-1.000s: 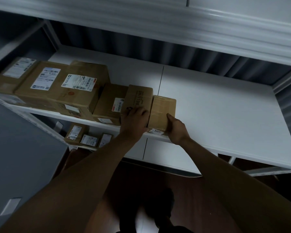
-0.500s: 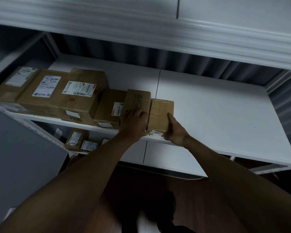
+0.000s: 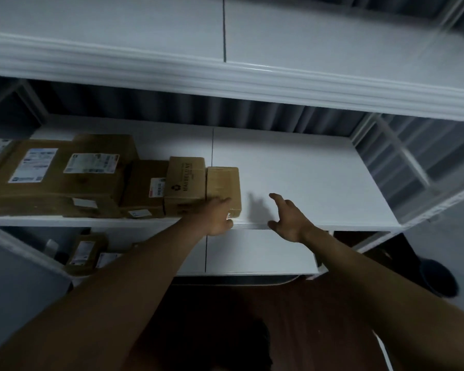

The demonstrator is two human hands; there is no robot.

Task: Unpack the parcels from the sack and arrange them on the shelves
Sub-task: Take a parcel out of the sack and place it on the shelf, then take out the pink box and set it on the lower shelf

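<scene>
A row of brown cardboard parcels lines the left half of the white middle shelf (image 3: 306,178). The rightmost is a small plain box (image 3: 223,183), standing against a printed box (image 3: 185,180). My left hand (image 3: 219,215) lies at the small box's front corner, fingers fairly straight and touching it. My right hand (image 3: 287,215) hovers open over the shelf's front edge, a little right of the small box and apart from it. The sack is out of sight.
Larger labelled parcels (image 3: 73,170) fill the shelf's far left. More parcels (image 3: 85,253) sit on the lower shelf at left. The upper shelf (image 3: 225,73) overhangs closely. A dark bucket (image 3: 437,277) stands on the floor at right.
Both hands have let go of the two small boxes. My right hand has moved right, away from the plain box. My left hand slid from the printed box to the plain box's front corner.
</scene>
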